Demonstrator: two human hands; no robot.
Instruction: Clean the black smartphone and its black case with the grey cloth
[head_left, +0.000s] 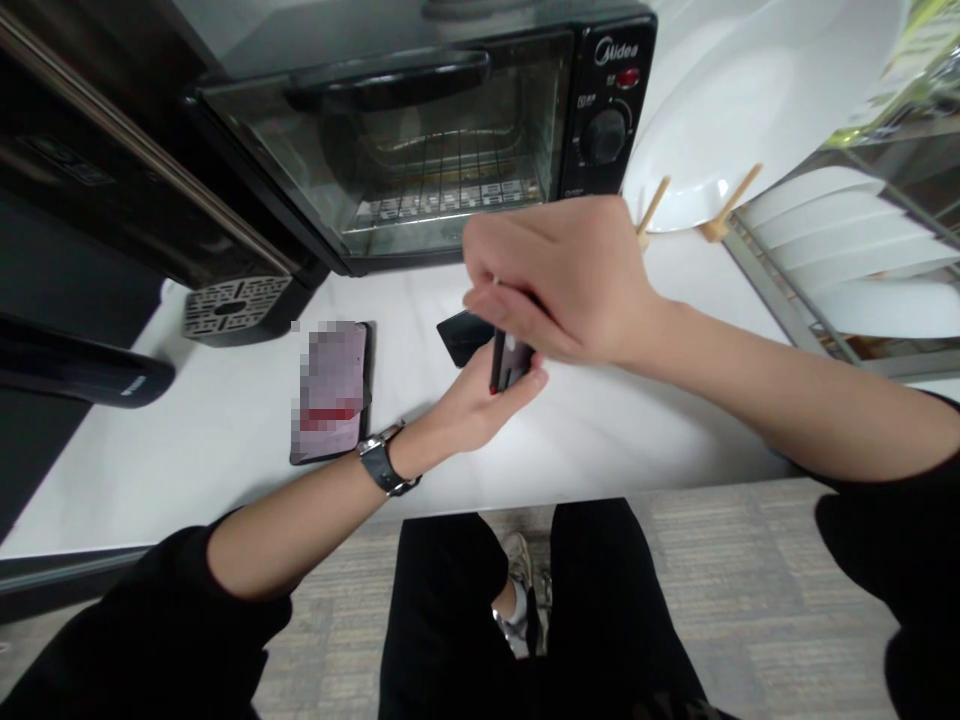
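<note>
My left hand (472, 405), with a watch (380, 461) on its wrist, grips the lower part of a small dark object (511, 362) from below. Closed over its upper end is my right hand (570, 270), knuckles up, thumb lying along the top. The object has a greyish side and a red spot at its lower corner; its upper part is hidden, so its kind does not show. A flat black rectangular piece (463, 336) appears just behind my left fingers, partly covered; whether it lies on the counter or is held I cannot tell.
On the white counter (600, 440) a phone (332, 390) lies to the left, its screen blurred out. A black toaster oven (420, 150) stands behind my hands. At left is a machine with a drip tray (236, 305); at right are white plates (765, 110) and a dish rack (795, 290).
</note>
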